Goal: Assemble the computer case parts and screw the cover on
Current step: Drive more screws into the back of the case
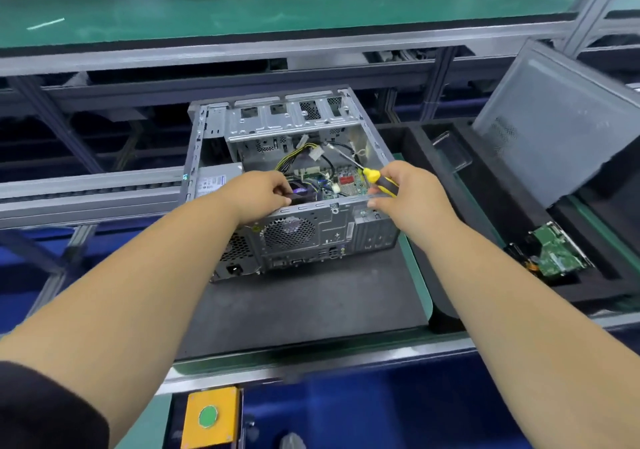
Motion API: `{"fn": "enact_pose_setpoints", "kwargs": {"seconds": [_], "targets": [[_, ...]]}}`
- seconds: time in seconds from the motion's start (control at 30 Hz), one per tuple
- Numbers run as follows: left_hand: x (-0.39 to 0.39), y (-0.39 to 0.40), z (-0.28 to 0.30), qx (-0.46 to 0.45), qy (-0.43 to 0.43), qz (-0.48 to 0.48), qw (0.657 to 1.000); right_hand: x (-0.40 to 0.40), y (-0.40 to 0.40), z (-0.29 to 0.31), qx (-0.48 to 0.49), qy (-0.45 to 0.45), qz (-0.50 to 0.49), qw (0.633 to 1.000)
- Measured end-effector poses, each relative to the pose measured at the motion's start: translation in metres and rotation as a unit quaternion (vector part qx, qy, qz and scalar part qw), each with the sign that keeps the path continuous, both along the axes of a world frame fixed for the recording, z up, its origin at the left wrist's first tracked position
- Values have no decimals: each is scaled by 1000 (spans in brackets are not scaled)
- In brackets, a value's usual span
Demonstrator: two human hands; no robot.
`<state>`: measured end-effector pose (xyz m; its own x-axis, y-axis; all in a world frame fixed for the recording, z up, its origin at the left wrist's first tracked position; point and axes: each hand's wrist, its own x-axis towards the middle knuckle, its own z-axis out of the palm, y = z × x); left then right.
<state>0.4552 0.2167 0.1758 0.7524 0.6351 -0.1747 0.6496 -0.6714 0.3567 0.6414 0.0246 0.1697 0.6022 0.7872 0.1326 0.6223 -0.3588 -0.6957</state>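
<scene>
Case: open grey sheet-metal computer case (294,185) lying on its side at the centre of the dark grey mat (311,306), its open side facing up, rear panel with round fan grille toward the viewer at 6 o'clock.
Interior: green circuit board (348,182), yellow-and-black cable bundle (294,157) and silver drive cage (287,119) at the case's 12 o'clock end.
Left hand: left hand (263,194) at the case's 7 o'clock corner, fingers curled over the near top rim and down into the interior; what the fingertips touch inside cannot be told.
Right hand: right hand (405,189) at the case's 5 o'clock corner, fingers closed round the handle of the yellow-and-black screwdriver (375,180), lower fingers resting against the rim.
Screwdriver: handle in the right hand, metal shaft slanting up toward 11 o'clock over the circuit board, tip near the drive cage.
Cover: grey metal side panel (554,126) with perforated vent patch, standing tilted at 2 o'clock, well apart from the case, over the black foam tray (485,185).
Tray contents: green bare-board drive (554,258) in a recess at 4 o'clock; clear plastic box (450,150) at 1 o'clock.
Foreground: yellow box with green round button (209,417) at 7 o'clock, below the bench edge.
</scene>
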Motion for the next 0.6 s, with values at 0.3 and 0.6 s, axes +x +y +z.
{"fn": "enact_pose_setpoints", "kwargs": {"seconds": [0.3,0.6], "targets": [[-10,-4,10,-80,-13,0,997,-34,-48,-11,86,96,-87,988],[-16,-12,12,-112,-34,-4,993,-90,-56,-41,51,243,-101,963]]}}
